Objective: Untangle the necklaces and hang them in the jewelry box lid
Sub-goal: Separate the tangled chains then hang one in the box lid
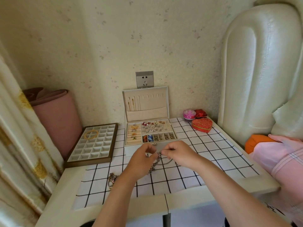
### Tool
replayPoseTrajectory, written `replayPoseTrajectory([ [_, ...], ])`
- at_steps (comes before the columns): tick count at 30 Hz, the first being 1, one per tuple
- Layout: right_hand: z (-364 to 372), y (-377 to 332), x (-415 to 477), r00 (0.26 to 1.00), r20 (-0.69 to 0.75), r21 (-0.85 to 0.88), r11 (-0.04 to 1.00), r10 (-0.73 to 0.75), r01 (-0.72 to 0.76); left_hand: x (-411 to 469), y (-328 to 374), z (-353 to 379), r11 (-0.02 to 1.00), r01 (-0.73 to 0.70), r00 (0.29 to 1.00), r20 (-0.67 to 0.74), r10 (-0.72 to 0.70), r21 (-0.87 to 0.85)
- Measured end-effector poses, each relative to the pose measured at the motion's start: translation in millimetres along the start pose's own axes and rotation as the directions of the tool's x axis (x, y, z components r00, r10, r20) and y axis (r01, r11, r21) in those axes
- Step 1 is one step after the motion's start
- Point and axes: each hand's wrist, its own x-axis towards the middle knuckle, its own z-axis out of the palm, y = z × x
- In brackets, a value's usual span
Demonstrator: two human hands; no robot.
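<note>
Left hand [144,158] and right hand [178,154] each had a pinching grip on the silver necklace tangle [158,157]; its chains trailed toward the person, and the jewelry box lid [146,104] stood straight ahead.

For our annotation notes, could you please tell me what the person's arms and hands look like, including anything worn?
The left forearm and right forearm are bare to the frame edge, with no sleeves showing. The left hand and right hand wear no gloves, and no ring, watch or bracelet is visible.
</note>
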Motion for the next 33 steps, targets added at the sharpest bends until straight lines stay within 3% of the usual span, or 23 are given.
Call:
replayPoseTrajectory([
  [6, -4, -7, -3, 0.999, -0.043, 0.040, 0.999, -0.028, 0.030, -1, 2, -3, 0.995, -0.088, 0.995, -0.036, 0.090, 0.049],
  [12, -7, -6, -5, 0.998, -0.068, 0.072, 0.997, -0.011, 0.016, 1, 4, -4, 0.999, 0.031, 0.999, -0.031, -0.030, 0.008],
  [14, -7, -5, -3, 0.998, -0.063, 0.079, 0.997, 0.010, -0.005, 2, 6, -4, 0.991, 0.094, 0.995, -0.013, -0.095, -0.091],
  [18, -11, -8, -6, 1.000, 0.026, 0.090, 0.996, 0.014, -0.016, 4, 6, -3, 0.849, 0.228, 0.970, 0.035, -0.240, -0.476],
  [21, -13, -10, -6, 0.999, 0.038, 0.157, 0.987, 0.012, -0.018, 5, 7, 0, 0.655, 0.250, 0.964, 0.120, -0.237, -0.713],
  [23, -11, -9, -5, 0.998, 0.037, 0.235, 0.971, 0.041, -0.049, 3, 12, 1, 0.569, 0.278, 0.958, 0.182, -0.221, -0.774],
  [25, -8, -6, -2, 0.999, 0.016, 0.340, 0.939, 0.051, -0.054, 4, 12, 2, 0.605, 0.281, 0.957, 0.169, -0.236, -0.745],
  [29, 0, -8, 1, 0.999, -0.027, 0.450, 0.893, 0.038, -0.021, 7, 9, 2, 0.771, 0.289, 0.953, 0.098, -0.286, -0.567],
  [33, 5, -14, 1, 0.998, 0.009, 0.633, 0.773, 0.058, -0.051, 4, 8, -2, 0.809, 0.240, 0.969, 0.182, -0.167, -0.536],
])
